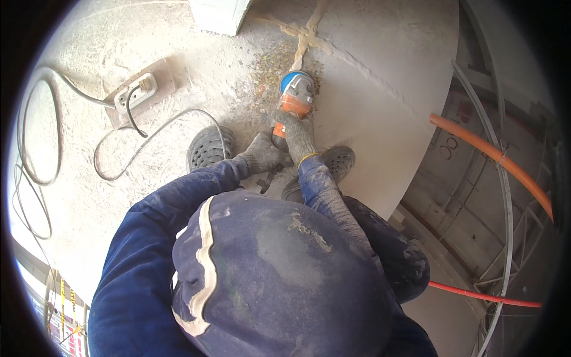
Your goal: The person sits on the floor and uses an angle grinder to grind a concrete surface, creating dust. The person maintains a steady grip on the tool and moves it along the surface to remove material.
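An orange and grey angle grinder (297, 98) with a blue round part at its front is held low over the floor at the upper middle. Its front end lies beside a pale strip of mortar (298, 56) and patches of yellowish grit. My right hand (300, 137), in a dusty grey glove with a yellow cuff edge, is wrapped round the grinder's body. Behind it my left hand (266, 154), gloved the same way, closes on the rear end of the tool; its fingertips are partly hidden. Two dusty grey clogs (209, 149) flank my hands.
A white power strip (135, 93) on a board lies at left, with looping grey cable (95, 157). A white block (220, 15) stands at the top. To the right the floor ends at an edge, beyond which run an orange pipe (493, 152) and a red pipe (482, 295).
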Available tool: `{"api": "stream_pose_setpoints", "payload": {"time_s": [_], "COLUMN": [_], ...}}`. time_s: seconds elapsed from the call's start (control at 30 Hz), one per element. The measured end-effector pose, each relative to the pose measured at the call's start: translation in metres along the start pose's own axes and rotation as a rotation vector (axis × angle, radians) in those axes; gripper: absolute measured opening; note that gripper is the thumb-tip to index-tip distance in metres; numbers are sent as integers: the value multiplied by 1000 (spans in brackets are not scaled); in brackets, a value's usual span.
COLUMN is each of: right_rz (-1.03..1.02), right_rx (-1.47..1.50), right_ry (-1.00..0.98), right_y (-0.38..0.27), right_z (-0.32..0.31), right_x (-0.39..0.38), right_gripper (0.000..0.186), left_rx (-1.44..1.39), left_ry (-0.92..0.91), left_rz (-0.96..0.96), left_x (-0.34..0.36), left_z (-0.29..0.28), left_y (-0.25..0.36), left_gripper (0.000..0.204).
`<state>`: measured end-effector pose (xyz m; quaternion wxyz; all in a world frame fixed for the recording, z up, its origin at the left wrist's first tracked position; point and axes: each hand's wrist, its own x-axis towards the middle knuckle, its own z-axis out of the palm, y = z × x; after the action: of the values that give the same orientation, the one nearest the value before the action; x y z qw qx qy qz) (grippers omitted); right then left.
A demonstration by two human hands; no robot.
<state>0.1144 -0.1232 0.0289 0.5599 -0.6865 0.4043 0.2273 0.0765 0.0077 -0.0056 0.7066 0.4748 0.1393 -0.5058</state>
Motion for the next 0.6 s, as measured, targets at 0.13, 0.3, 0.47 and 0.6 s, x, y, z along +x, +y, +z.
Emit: {"api": "stream_pose_setpoints", "payload": {"time_s": [0.13, 0.3, 0.47, 0.6], "right_rz": [-44, -36, -36, 4], "right_rx": [14, -64, -76, -127], "right_ry": [66, 73, 58, 62], "right_y": [0, -4, -7, -9], "right_z": [2, -1, 1, 1], "right_x": [-2, -3, 2, 7], "right_gripper": [60, 55, 53, 53], "left_rx": [-22, 0, 48, 48], "left_ry": [1, 11, 43, 55], "left_rz": [6, 36, 60, 93], "left_x": [-3, -1, 1, -4], "left_z": [3, 4, 3, 6], "left_y": [2, 1, 6, 18], "left_gripper": [60, 52, 48, 45]}}
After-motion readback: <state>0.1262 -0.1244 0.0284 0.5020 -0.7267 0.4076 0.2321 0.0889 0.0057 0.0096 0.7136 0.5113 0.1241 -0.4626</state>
